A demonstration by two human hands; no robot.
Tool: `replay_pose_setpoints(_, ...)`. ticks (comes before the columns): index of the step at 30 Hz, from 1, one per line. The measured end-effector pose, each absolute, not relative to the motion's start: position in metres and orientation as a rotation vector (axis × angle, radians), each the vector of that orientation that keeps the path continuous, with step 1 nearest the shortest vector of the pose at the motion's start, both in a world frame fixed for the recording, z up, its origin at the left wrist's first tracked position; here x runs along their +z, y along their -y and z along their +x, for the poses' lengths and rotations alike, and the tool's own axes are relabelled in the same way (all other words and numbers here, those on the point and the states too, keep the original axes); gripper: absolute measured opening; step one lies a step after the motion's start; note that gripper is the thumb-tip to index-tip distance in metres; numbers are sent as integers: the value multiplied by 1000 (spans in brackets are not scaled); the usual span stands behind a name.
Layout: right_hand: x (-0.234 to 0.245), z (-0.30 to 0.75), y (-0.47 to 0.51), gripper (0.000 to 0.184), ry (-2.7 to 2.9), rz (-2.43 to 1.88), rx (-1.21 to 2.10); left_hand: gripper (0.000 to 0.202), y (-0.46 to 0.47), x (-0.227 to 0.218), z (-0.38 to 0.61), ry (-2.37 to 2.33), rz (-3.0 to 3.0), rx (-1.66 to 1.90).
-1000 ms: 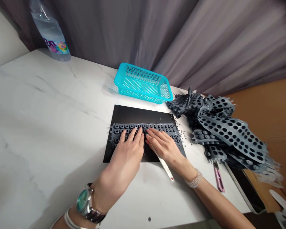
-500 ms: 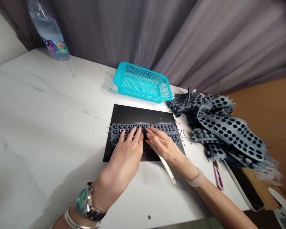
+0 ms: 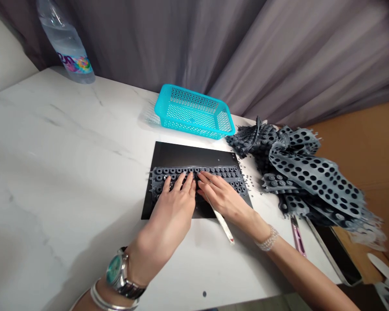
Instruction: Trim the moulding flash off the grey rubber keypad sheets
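White marbled bench (image 3: pixel 84 181) carries a black board (image 3: pixel 194 154); on it lies the studded grey sheet (image 3: pixel 231 175). The left hand (image 3: pixel 175 207), fingers spread, rests on the sheet; the right hand (image 3: pixel 225 196) grips a pale stick (image 3: pixel 223 225). Pinning close beside the stick should keep the sheet steady.

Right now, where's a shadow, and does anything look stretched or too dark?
Head view: a soft shadow on the white table beside the left hand; head view: the bottle looks slanted, perhaps stretched by the lens; head view: the curtain darkens at the top right corner.
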State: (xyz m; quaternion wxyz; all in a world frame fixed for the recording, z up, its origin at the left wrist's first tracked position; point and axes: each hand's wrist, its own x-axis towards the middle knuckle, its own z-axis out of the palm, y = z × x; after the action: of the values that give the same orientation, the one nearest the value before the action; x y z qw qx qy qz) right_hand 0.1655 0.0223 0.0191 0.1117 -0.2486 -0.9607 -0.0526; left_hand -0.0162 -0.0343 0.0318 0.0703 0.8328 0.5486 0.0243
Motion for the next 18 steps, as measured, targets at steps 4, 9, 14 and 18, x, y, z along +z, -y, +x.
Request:
replay_pose_setpoints(4, 15, 166, -26, 22, 2834, -717, -115, 54, 34, 33, -17, -1637, 2501, 74)
replay_pose_setpoints(9, -1, 178, -29, 25, 2390, -979, -29, 55, 33, 34, -16, -1655, 2468, 68)
replay_pose_setpoints(14, 3, 191, -22, 21, 2184, -1181, -21, 56, 33, 32, -15, -1651, 2483, 75)
replay_pose_setpoints(18, 11, 189, -17, 19, 2435, -954, -49, 52, 28, 34, -14, -1650, 2544, 106)
